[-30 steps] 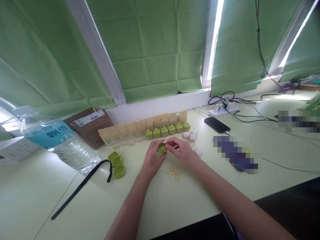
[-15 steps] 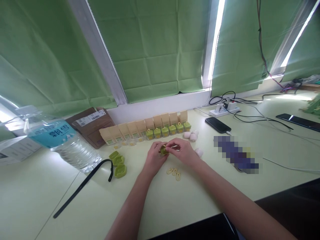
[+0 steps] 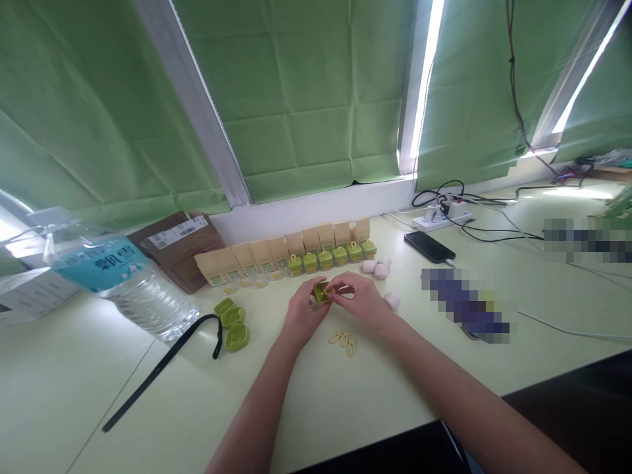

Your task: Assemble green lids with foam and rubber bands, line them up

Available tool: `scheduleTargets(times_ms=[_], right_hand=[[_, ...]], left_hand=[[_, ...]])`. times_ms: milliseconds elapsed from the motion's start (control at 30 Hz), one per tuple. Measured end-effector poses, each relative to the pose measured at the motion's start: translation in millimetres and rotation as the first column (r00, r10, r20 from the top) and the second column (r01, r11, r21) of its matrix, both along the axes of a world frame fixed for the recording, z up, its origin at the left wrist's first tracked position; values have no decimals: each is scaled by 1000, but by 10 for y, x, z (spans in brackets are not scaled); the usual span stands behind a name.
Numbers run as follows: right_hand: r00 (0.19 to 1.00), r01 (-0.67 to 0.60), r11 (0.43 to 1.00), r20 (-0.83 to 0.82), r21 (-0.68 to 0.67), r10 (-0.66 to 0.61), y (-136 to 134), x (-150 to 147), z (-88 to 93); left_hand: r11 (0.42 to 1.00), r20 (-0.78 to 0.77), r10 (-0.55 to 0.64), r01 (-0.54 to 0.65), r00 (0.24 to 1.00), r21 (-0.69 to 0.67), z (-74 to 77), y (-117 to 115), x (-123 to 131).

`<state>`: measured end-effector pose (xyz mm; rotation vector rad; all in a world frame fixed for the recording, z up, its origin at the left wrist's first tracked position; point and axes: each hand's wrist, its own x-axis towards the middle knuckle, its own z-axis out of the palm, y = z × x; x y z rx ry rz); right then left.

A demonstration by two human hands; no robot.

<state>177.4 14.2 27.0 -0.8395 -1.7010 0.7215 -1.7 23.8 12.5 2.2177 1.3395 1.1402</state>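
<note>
My left hand (image 3: 302, 315) is closed around a small green lid (image 3: 320, 293) above the middle of the table, its hollow side facing me. The thumb and finger of my right hand (image 3: 364, 300) pinch a small yellow loop (image 3: 328, 289) at the lid's edge. Just below my hands lie several yellow cord loops (image 3: 344, 340). To the left, three green lids (image 3: 237, 337) lie hollow side up. Behind my hands stands a row of clear containers with green lids (image 3: 324, 259) and yellow loops, with more clear containers (image 3: 260, 281) to their left.
Kraft-paper packets (image 3: 251, 257) line the back. Several pale pink pieces (image 3: 381, 269) lie right of the row. A water bottle (image 3: 148, 296), a black strap (image 3: 160, 372) and a cardboard box (image 3: 182, 253) occupy the left. A phone (image 3: 429, 247) and a power strip (image 3: 444, 218) are at right.
The green lid has turned in my left hand, so more of its hollow inside shows. My right fingers stay at its edge. The rest of the table looks the same.
</note>
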Motion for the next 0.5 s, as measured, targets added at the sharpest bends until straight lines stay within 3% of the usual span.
scheduleTargets(times_ms=[167, 500], right_hand=[[999, 40, 999, 38, -20, -39, -3, 0, 17], [990, 111, 993, 97, -42, -106, -14, 17, 26]], left_hand=[[998, 11, 2, -1, 1000, -65, 23, -24, 21], [998, -2, -56, 56, 998, -38, 73, -62, 29]])
